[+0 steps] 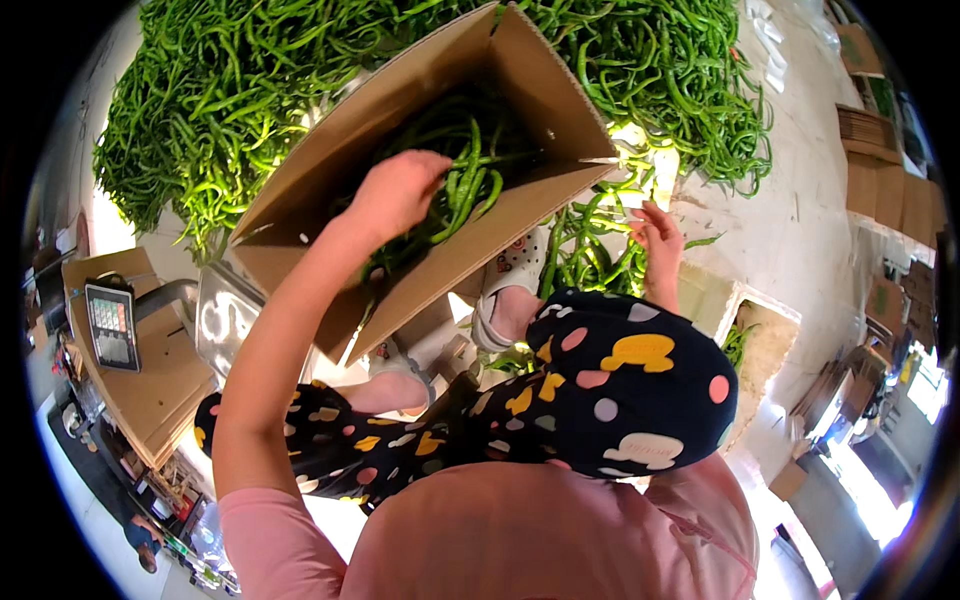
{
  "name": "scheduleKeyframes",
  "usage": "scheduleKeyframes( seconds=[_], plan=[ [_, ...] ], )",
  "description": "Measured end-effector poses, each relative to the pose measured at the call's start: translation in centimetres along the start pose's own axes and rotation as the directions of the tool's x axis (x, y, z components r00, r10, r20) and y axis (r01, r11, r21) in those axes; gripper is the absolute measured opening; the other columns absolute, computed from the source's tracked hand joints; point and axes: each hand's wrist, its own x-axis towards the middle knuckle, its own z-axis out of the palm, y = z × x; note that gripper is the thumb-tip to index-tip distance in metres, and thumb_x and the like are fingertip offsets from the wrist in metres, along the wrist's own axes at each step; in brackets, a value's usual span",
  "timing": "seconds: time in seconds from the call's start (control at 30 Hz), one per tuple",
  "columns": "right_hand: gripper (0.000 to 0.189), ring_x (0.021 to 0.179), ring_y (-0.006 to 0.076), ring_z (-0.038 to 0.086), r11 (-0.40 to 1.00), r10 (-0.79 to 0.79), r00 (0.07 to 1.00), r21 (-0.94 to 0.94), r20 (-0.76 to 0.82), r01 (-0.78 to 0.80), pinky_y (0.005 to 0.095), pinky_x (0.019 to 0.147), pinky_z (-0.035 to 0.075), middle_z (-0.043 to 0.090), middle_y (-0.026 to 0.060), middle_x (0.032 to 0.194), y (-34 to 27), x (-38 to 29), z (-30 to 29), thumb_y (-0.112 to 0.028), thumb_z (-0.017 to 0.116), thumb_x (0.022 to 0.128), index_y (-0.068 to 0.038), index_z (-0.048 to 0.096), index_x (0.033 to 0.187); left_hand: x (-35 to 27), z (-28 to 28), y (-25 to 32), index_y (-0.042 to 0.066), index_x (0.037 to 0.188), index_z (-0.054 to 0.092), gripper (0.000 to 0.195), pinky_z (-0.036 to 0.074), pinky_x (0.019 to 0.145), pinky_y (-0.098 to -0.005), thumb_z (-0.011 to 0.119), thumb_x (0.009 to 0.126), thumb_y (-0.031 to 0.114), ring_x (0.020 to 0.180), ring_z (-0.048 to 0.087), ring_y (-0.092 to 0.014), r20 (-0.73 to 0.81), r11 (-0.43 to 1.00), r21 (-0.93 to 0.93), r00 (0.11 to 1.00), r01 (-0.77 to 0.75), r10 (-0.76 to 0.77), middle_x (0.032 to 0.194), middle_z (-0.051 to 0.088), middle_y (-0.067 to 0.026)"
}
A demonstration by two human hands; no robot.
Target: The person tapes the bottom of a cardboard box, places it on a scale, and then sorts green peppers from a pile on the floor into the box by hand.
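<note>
A tall cardboard carton (420,300) stands open and tilted in front of me, with long green chili peppers (469,187) inside. My left hand (405,191) reaches over its near wall, fingers closed at the stems of a few of these peppers. Part of the grip is hidden by the back of the hand. Outside the carton, my right hand (660,240) is by my knee, above a small pile of green chili peppers (592,255) on the floor. Its fingers are loosely bent and apart, with no pepper visible in them.
A large heap of green chili peppers (217,97) spreads behind the carton. To the left are a scale display (112,326), a metal scale platform (225,315) and stacked flat cardboard (161,397). A foam box (776,330) is at right. A person (142,536) appears at far lower left.
</note>
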Motion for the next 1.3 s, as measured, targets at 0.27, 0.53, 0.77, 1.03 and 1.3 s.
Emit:
scheduleKeyframes(
  seconds=[0.27, 0.53, 0.77, 1.03, 1.3],
  plan=[
    [0.034, 0.080, 0.0128, 0.060, 0.990, 0.056, 0.997, 0.128, 0.047, -0.061, 0.0229, 0.070, 0.048, 0.062, 0.0122, 0.103, 1.5, 1.7, 5.2, 0.004, 0.040, 0.082, 0.002, 0.055, 0.113, 1.9, 5.7, 1.5, 0.004, 0.119, 0.051, 0.055, 0.045, 0.086, -0.0382, 0.067, 0.074, 0.031, 0.105, 0.053, -0.032, 0.039, 0.955, 0.030, 0.954, 0.295, -0.296, 0.122, 0.049, -0.0122],
    [0.033, 0.081, 0.0128, 0.059, 0.979, 0.083, 0.996, 0.183, 0.026, -0.086, 0.0235, 0.070, 0.048, 0.061, 0.0118, 0.104, 2.8, 4.0, 6.7, 0.005, 0.040, 0.082, 0.004, 0.054, 0.112, 3.4, 3.8, -0.6, 0.003, 0.104, 0.061, 0.037, 0.048, 0.068, -0.0344, 0.070, 0.072, 0.021, 0.075, 0.060, -0.026, 0.230, 0.895, -0.096, 0.885, 0.435, -0.405, 0.091, 0.063, -0.0142],
    [0.032, 0.070, 0.0084, 0.055, 0.986, -0.042, 0.978, 0.150, -0.203, 0.074, 0.0206, 0.064, 0.044, 0.063, 0.0065, 0.091, 0.4, 9.5, 7.8, 0.002, 0.045, 0.079, 0.000, 0.060, 0.107, 0.8, 0.5, -4.1, 0.006, 0.101, 0.059, 0.028, 0.051, 0.068, -0.0427, 0.062, 0.074, 0.014, 0.074, 0.062, -0.034, -0.136, 0.940, 0.300, 0.983, 0.163, -0.127, 0.088, 0.063, -0.0156],
    [0.034, 0.088, 0.0214, 0.056, 0.855, -0.518, 0.770, -0.208, -0.372, 0.475, 0.0287, 0.074, 0.047, 0.056, 0.0114, 0.108, 1.3, 14.0, 11.2, 0.006, 0.050, 0.077, -0.006, 0.056, 0.108, 0.0, -1.9, -2.7, 0.006, 0.098, 0.053, 0.027, 0.050, 0.066, -0.0465, 0.055, 0.071, 0.001, 0.078, 0.060, -0.038, 0.205, 0.855, 0.435, 0.893, 0.284, -0.401, 0.087, 0.060, -0.0196],
    [0.052, 0.102, 0.0305, 0.046, 0.797, -0.588, 0.687, -0.452, -0.428, 0.401, 0.0374, 0.087, 0.042, 0.046, 0.0138, 0.119, -2.7, 15.1, 13.8, 0.003, 0.055, 0.068, -0.004, 0.046, 0.118, -1.3, -5.8, 8.3, 0.001, 0.115, 0.057, 0.037, 0.047, 0.072, -0.0252, 0.038, 0.085, -0.010, 0.088, 0.059, -0.017, 0.155, 0.884, -0.381, 0.961, 0.271, -0.227, 0.109, 0.061, -0.0119]
  ],
)
